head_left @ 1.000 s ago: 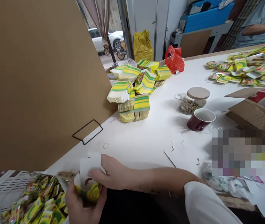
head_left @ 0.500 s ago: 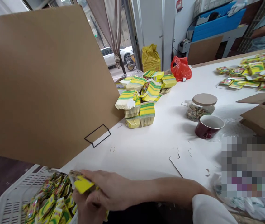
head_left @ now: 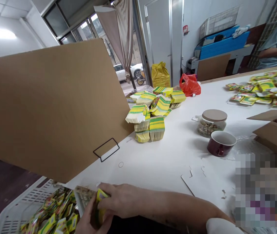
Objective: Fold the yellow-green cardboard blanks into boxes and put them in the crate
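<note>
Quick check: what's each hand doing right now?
Left hand: closed on the yellow packet.
Right hand: gripping the same yellow packet.

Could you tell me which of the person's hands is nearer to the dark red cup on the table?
The right hand: it lies toward the dark red cup, though far short of it. The left hand sits lower and farther left, by the white basket.

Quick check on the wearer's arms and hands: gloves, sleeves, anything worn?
No gloves: both hands are bare. The right hand leads into a bare forearm, with a white sleeve pushed up near the elbow. Only part of the left hand shows at the bottom edge, no sleeve in view. No rings or watch visible.
</note>
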`<state>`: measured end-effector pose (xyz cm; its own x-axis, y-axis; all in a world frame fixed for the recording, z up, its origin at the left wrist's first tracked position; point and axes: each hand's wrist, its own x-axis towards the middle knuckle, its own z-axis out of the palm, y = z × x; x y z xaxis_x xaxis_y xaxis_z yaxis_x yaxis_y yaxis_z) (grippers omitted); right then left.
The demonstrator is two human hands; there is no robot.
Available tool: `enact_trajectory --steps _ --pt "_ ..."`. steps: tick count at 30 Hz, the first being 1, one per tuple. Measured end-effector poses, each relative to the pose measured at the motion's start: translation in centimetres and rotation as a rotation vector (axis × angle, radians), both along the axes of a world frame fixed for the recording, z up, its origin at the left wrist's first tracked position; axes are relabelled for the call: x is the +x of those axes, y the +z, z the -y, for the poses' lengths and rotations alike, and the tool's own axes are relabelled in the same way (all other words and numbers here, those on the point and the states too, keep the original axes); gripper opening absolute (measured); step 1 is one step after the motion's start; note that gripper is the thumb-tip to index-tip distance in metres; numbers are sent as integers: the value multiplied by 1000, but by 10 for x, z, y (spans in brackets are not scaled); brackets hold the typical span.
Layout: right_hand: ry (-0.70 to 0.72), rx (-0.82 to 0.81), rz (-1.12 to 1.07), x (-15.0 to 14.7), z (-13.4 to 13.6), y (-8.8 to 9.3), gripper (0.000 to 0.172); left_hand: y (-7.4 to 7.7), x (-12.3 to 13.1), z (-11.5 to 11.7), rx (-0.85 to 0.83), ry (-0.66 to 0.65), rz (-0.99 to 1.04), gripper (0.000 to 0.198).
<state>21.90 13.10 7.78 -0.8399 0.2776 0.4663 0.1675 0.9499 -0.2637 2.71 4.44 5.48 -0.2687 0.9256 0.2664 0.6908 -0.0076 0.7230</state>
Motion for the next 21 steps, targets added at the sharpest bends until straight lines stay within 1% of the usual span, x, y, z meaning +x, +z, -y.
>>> enact_trajectory --steps 2,5,8,10,13,16,18,20,21 --pt "-12 -2 27 0 -3 -2 27 2 7 0 -27 -34 82 73" --pt "-33 -3 33 4 -4 -1 27 4 15 -1 -26 -60 72 83" --pt "-44 -11 21 7 -4 0 26 3 17 -4 24 -50 -16 85" --pt "-49 -37 24 7 -4 1 23 2 17 -4 19 -72 -62 85" --pt "-14 -87 71 9 -7 3 26 3 16 -4 -8 -117 -84 87" --pt "48 -168 95 13 -9 7 27 7 12 -5 -17 -145 -106 85" --pt "49 -258 60 16 -10 8 28 11 8 -6 -30 -186 -124 81" --pt "43 -358 -13 16 -8 6 37 13 3 -8 -68 -238 -146 82" --pt "50 -401 -52 15 -8 5 45 14 1 -8 -89 -256 -157 84"
